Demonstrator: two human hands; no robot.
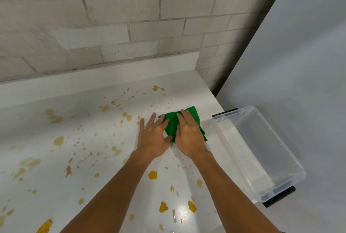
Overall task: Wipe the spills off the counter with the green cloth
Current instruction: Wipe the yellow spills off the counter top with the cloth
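A folded green cloth [192, 115] lies flat on the white counter [97, 118] near its right edge. My right hand [190, 135] rests palm down on the cloth, fingers spread, covering most of it. My left hand [153, 135] lies flat beside it; its fingertips overlap the cloth's left edge and its thumb touches the near corner. Yellow-brown spills [152, 175] are splattered over the counter, from the back strip to the near edge, with thicker orange blobs [163, 207] in front of my arms.
A clear plastic bin [256, 150] with black handles stands at the counter's right edge, close to the cloth. A brick wall [112, 26] and a low white backsplash [112, 71] run along the back. A white panel [299, 54] rises on the right.
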